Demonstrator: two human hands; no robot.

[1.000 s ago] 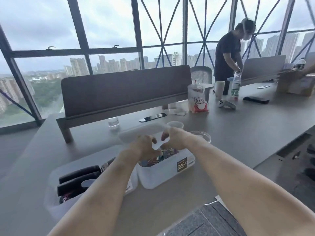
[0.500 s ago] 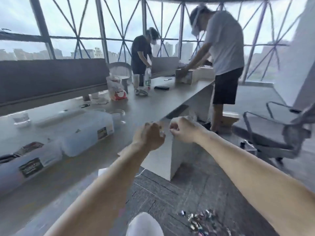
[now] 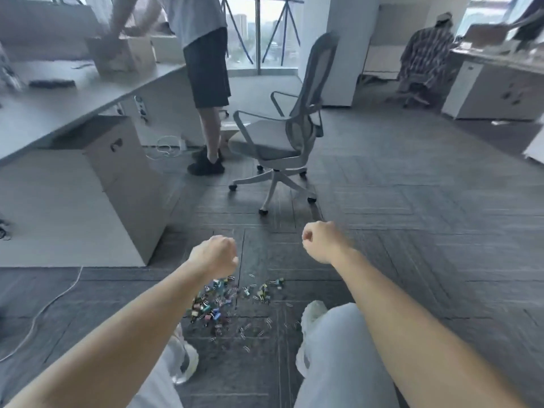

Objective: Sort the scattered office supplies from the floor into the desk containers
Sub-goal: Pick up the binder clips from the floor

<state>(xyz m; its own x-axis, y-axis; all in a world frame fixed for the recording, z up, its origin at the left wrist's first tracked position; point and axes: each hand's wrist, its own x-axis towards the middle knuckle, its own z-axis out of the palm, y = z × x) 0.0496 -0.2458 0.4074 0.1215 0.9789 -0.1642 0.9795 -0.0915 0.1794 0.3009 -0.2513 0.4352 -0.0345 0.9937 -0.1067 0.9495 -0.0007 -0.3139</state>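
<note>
A heap of small coloured binder clips (image 3: 219, 301) lies on the grey carpet between my feet, with loose silver paper clips (image 3: 244, 331) scattered just in front of it. My left hand (image 3: 215, 256) hovers above the heap's far edge, fingers curled into a fist with nothing visible in it. My right hand (image 3: 322, 241) hangs higher and to the right, also fisted and apart from the clips. The desk containers are out of view.
The grey desk (image 3: 59, 95) and its drawer cabinet (image 3: 117, 184) stand to the left. A person (image 3: 206, 83) stands at the desk beside a grey office chair (image 3: 282, 142). A white cable (image 3: 44, 310) runs across the floor at the left. More desks stand at the far right.
My view has swung from the desk containers down to the floor. Both hands left the container lid, drew away from the desk and now hang apart over the clip heap.
</note>
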